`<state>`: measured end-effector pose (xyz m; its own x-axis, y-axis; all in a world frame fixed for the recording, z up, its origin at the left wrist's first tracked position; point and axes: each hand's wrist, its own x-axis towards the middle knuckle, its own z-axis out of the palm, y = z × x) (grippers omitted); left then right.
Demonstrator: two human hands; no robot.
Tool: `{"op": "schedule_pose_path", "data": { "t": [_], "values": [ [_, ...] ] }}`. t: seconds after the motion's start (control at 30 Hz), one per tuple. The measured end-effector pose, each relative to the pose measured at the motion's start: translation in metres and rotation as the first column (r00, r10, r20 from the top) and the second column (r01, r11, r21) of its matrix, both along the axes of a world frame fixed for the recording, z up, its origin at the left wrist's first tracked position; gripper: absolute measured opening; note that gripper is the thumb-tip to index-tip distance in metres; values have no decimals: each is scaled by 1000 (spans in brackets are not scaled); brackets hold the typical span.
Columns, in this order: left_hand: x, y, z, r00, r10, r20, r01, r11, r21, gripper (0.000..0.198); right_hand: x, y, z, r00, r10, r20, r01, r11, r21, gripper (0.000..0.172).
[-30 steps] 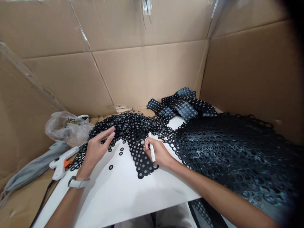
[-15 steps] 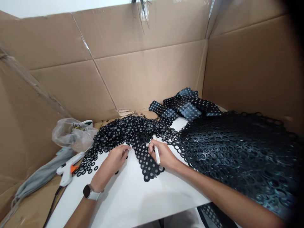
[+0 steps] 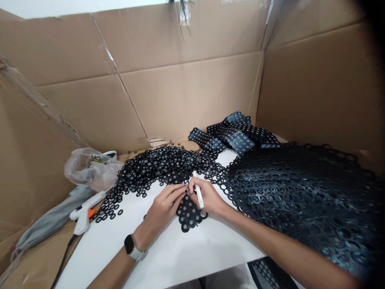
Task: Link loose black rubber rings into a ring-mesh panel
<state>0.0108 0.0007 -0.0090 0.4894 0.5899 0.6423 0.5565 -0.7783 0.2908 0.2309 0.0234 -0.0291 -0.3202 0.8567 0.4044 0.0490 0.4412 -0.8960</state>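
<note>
My right hand [image 3: 207, 195] grips a slim white pen-like stick [image 3: 198, 194], held tilted with its lower tip hidden by my fingers. Against those fingertips, my left hand [image 3: 168, 202] has its thumb and fingers pinched together; whatever is between them is too small to make out. Both hands rest over a strip of joined black rings [image 3: 189, 216], whose near end lies flat on the white board [image 3: 168, 257]. Just beyond my hands spreads a heap of loose black rings [image 3: 153, 162].
A large sheet of joined rings [image 3: 288, 192] covers the right side. Folded ring strips [image 3: 237, 134] lie behind it. To the left are a white glue gun [image 3: 82, 216] with a cord, a grey pouch [image 3: 57, 222] and a clear plastic bag [image 3: 93, 168]. Cardboard walls [image 3: 192, 88] surround the board.
My left hand has moved right, from beside the strip to over it, meeting my right fingertips. My right hand has stayed nearly still with the white stick.
</note>
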Motion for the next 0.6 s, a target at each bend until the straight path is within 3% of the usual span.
{"op": "schedule_pose_path", "data": {
  "t": [0.1,0.2,0.3,0.37,0.47,0.6],
  "values": [
    [-10,8,5,999,6,42,-4,999,-46,25,0,-2,1,999,44,20,-44,999,2,20],
    [-29,21,14,980,122,158,-114,992,-63,22,-1,-6,4,996,86,37,-86,996,2,23],
    [-52,32,22,905,303,299,-291,953,-84,42,-2,-8,7,995,89,47,-89,996,-3,24],
    [-63,36,27,881,364,303,-355,931,-85,50,-1,-9,7,995,84,51,-84,996,-8,23],
    [-64,33,29,912,314,264,-312,949,-50,37,-2,-8,7,996,82,43,-81,997,-10,21],
    [-44,20,23,970,169,172,-155,984,-92,20,-3,-7,7,997,77,13,-77,997,-14,17]
  ]
}}
